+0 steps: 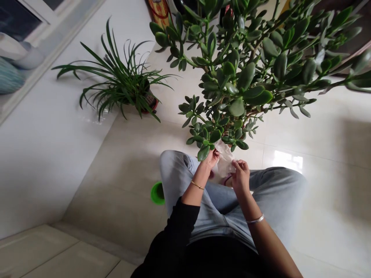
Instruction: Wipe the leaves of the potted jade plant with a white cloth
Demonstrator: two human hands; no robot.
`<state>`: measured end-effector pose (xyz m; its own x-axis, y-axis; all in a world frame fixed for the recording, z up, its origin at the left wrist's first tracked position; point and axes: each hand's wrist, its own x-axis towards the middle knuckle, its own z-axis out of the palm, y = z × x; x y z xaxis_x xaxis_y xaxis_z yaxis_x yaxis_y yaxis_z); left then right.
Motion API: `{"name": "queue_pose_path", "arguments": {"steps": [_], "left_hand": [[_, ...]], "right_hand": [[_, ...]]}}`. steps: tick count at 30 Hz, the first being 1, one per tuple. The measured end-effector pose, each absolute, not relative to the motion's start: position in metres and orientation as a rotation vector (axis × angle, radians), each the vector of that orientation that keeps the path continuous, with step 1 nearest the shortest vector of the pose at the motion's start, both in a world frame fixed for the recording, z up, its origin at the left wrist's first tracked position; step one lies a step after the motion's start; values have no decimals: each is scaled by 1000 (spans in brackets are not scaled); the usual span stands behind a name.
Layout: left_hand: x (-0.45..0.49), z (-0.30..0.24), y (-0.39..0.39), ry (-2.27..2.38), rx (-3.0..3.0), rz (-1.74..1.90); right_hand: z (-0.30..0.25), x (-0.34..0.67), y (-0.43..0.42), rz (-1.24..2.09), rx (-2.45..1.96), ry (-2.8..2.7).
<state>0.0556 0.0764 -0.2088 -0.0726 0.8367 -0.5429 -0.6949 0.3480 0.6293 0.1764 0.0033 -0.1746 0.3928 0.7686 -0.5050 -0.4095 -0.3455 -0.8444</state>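
Note:
A big jade plant (pixel 249 65) with thick green leaves fills the upper right. Just below its lowest leaves, both hands hold a pale crumpled cloth or tissue (pixel 224 160). My left hand (pixel 211 159) pinches the cloth's left edge, right under a low leaf (pixel 203 152). My right hand (pixel 240 175) grips the cloth's lower right part with curled fingers. A thin bracelet sits on each wrist. My knees in light jeans (pixel 179 173) are under the hands.
A spider plant in a dark red pot (pixel 124 83) stands on the tiled floor at left, near a white wall (pixel 43 146). A green round object (pixel 157 193) lies on the floor beside my left knee. Glossy tiles (pixel 333 154) stretch to the right.

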Motion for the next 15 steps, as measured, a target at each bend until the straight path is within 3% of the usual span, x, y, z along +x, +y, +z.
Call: {"name": "queue_pose_path", "arguments": {"steps": [15], "left_hand": [[83, -199, 78, 1247, 526, 1339]], "right_hand": [[-173, 190, 15, 1311, -1472, -255]]}}
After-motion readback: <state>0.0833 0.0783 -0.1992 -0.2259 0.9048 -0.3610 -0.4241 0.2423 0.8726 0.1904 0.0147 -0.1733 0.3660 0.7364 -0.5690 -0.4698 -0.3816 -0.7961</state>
